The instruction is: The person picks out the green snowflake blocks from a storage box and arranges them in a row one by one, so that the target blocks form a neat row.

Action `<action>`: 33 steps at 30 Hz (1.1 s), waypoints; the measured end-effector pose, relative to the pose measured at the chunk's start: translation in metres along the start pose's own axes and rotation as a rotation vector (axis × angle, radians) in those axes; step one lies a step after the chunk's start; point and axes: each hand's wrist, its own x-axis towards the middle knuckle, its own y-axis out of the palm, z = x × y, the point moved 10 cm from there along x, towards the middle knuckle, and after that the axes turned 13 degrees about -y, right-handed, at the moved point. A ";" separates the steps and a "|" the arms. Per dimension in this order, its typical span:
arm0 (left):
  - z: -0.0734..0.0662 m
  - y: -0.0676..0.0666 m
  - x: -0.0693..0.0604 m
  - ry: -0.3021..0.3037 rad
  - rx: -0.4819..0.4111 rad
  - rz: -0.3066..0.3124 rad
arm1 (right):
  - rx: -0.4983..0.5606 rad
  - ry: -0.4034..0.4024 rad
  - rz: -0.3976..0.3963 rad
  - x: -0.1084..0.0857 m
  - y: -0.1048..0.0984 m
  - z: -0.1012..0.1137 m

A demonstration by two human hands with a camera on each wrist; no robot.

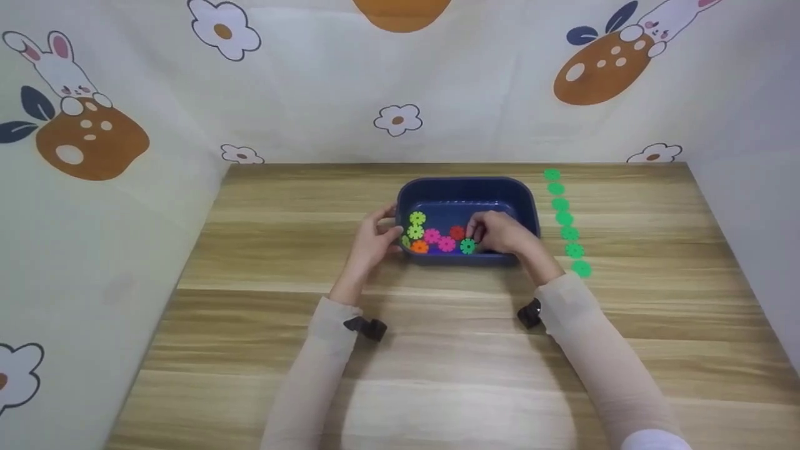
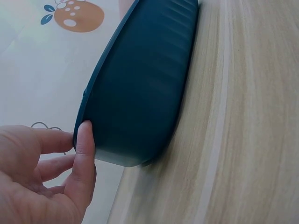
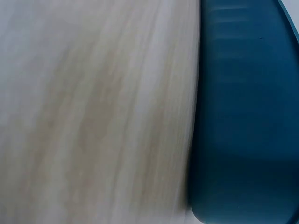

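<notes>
A dark blue plastic tub stands on the wooden table with several notched snowflake discs inside. At its left end my left hand pinches the rim between thumb and fingers; the left wrist view shows this grip on the tub wall. My right hand reaches over the front right of the tub, fingers bent down inside it. Beside its fingertips lie a green disc and a red disc. Whether those fingers hold a disc is hidden. Pink discs, yellow-green discs and an orange disc lie further left.
Right of the tub, several green discs form a slightly slanting line from the table's back edge toward the front. A patterned cloth hangs behind and at the left. The right wrist view shows only tub wall and blurred tabletop.
</notes>
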 end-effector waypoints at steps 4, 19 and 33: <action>-0.001 0.000 -0.001 0.004 -0.002 0.002 | 0.087 -0.024 0.017 0.001 0.003 0.002; -0.002 0.001 -0.002 0.003 -0.007 0.002 | 0.402 -0.060 -0.062 0.002 -0.002 0.000; 0.000 0.000 -0.001 -0.010 -0.009 0.002 | 0.578 -0.141 -0.246 -0.016 -0.028 0.009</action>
